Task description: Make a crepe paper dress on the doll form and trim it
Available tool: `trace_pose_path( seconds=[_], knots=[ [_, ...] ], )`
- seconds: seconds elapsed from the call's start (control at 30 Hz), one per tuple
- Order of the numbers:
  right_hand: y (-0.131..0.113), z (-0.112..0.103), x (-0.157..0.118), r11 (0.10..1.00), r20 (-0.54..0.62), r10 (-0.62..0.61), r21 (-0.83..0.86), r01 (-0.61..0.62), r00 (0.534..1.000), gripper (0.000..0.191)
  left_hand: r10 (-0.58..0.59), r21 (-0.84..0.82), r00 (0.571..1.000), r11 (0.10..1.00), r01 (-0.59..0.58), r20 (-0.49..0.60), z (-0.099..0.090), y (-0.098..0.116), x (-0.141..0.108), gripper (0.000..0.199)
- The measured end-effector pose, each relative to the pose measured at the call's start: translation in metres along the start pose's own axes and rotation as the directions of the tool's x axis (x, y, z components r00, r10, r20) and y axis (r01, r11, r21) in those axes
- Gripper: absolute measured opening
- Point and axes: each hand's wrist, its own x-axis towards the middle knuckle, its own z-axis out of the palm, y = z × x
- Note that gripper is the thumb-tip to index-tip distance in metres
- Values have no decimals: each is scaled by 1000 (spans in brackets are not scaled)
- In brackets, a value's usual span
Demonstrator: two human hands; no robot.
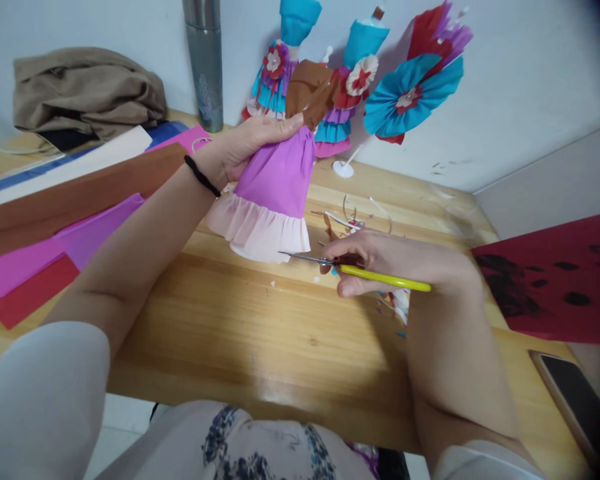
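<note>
My left hand (253, 140) is closed on a small paper doll dress (280, 177), its thumb pressed at the waist. The dress has a brown crepe top, a purple skirt and a pale pink ruffle along the hem. My right hand (375, 257) grips a pair of scissors (385, 277) with yellow handles. The scissors' blades point left, with their tips at the lower right edge of the ruffle. Whether the tips touch the paper I cannot tell. Behind the dress stand several finished-looking paper dresses in turquoise, red and purple, including one with a large turquoise rosette (390, 100).
Sheets of brown, white, pink and red paper (95, 190) lie at the left. A grey-green bottle (207, 73) and a folded brown cloth (90, 87) stand at the back. Paper scraps (355, 223) lie near my right hand. A phone (575, 400) rests at the right edge.
</note>
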Motion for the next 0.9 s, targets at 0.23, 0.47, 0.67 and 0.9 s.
trace_pose_path(
  seconds=[0.23, 0.47, 0.67, 0.9],
  knots=[
    [1, 0, 0, 999, -5, -30, 13, 30, 1000, 64, -2, 16, 998, 1000, 3, -57, 4, 2, 0, 33],
    [3, 0, 1, 994, -31, -107, 22, 108, 994, 62, -45, 46, 986, 998, 53, -159, 7, 2, 0, 32],
    [3, 0, 2, 988, -28, -147, 32, 148, 989, 59, -64, 85, 995, 994, 70, -74, 17, 3, -9, 34],
    [3, 1, 3, 985, -32, -164, 43, 166, 986, 59, -69, 89, 997, 993, 72, -39, 16, 2, -6, 33]
  ],
)
